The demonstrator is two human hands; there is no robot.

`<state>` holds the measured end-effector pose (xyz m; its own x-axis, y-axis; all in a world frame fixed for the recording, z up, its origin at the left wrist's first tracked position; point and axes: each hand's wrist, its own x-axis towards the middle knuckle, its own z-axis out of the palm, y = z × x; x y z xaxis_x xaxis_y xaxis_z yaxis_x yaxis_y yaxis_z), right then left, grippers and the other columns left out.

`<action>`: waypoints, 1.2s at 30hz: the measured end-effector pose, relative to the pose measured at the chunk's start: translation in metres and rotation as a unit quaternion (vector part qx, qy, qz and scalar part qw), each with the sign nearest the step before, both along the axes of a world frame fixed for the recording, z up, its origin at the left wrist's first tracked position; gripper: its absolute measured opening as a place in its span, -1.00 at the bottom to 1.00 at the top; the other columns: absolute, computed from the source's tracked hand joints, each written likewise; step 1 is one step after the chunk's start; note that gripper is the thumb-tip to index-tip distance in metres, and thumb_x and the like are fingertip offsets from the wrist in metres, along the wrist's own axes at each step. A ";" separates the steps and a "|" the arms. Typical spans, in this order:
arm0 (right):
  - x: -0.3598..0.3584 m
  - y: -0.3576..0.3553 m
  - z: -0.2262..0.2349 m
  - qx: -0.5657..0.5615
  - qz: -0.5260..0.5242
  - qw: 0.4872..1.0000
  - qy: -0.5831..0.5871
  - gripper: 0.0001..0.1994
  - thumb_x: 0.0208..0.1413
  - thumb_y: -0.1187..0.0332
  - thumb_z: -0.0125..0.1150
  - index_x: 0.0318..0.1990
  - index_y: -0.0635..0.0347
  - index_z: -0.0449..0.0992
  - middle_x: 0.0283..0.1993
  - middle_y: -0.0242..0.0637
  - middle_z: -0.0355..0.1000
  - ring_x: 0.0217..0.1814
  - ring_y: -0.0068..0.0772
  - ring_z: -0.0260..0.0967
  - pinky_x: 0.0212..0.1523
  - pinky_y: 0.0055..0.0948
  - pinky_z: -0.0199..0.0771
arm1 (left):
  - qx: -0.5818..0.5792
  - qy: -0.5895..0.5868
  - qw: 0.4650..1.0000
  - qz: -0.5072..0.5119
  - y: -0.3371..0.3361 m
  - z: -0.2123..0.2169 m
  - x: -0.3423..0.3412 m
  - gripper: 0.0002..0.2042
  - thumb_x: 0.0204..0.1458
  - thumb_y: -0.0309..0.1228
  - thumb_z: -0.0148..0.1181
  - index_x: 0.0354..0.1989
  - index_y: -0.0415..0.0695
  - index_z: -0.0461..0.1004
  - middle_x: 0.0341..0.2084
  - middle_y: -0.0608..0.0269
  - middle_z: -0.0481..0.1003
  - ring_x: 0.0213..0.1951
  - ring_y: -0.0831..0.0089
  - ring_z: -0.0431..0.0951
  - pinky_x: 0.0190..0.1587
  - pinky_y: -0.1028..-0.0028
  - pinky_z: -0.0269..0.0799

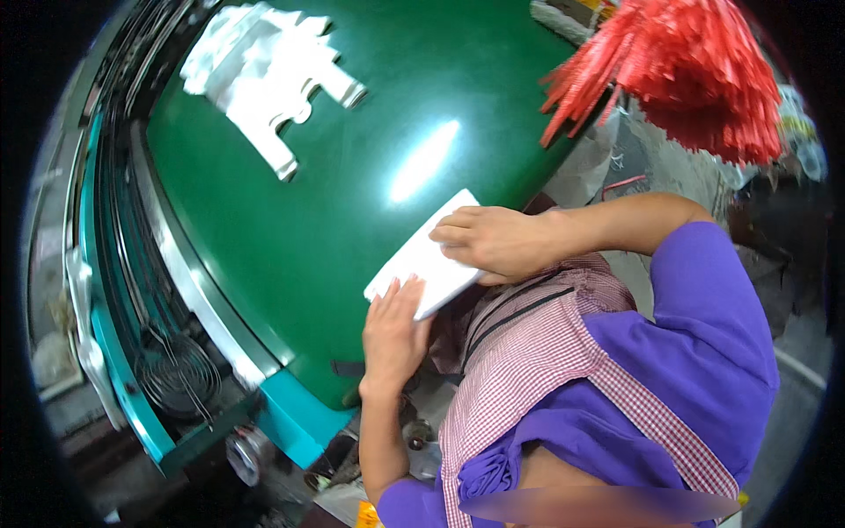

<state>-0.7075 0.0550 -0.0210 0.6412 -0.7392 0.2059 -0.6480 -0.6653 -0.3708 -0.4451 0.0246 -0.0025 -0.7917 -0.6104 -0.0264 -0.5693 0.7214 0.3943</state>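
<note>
A folded bundle of white plastic bags (436, 251) lies at the near edge of the green tabletop, in front of my body. My left hand (393, 339) holds its left end, with the fingers laid over the top and the thumb at the near edge. Over the right end, my right hand (506, 242) grips the bundle with bent fingers; part of its thumb shows at the near side. What lies under the bundle is hidden. Farther off to the left, a flat stack of white plastic vest bags (260, 70) rests with its handles pointing toward me.
A big bunch of red plastic strips (695, 75) hangs at the table's right corner. Along the left runs a machine with a teal frame (132, 396), a metal rail (189, 273) and a wire coil (180, 374). The green tabletop (290, 238) has a bright reflection.
</note>
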 end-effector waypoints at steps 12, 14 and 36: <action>-0.051 0.026 -0.027 -0.026 -0.444 0.742 -0.501 -0.94 0.14 0.46 0.19 -0.37 0.13 0.45 -0.43 -0.51 0.35 -0.41 -0.73 0.23 -0.44 -0.64 0.26 | 0.064 0.054 0.994 0.064 -0.040 -0.016 -0.038 -0.59 -0.08 -0.30 0.35 -0.04 -0.15 0.46 -0.26 0.06 0.47 -0.18 0.14 0.49 -0.15 0.29 0.41; -0.096 0.066 -0.037 -0.079 -0.481 0.641 -0.593 -0.87 0.24 0.32 0.11 -0.29 0.10 0.31 -0.49 -0.55 0.20 -0.57 -0.83 0.05 -0.62 -0.74 -0.02 | 0.146 0.047 0.984 0.088 -0.033 -0.012 -0.041 -0.63 -0.06 -0.32 0.34 -0.08 -0.16 0.46 -0.29 0.05 0.48 -0.22 0.13 0.51 -0.17 0.30 0.42; 0.025 0.004 0.036 0.082 0.142 0.946 -0.281 -0.89 0.10 0.39 0.19 -0.37 0.25 0.48 0.02 -0.12 0.43 0.11 -0.14 0.34 -0.02 -0.23 0.44 | 0.243 0.239 0.912 0.229 -0.049 0.005 0.025 -0.65 -0.04 -0.51 0.23 -0.02 -0.28 0.48 -0.23 0.06 0.58 -0.20 0.34 0.58 -0.10 0.42 0.45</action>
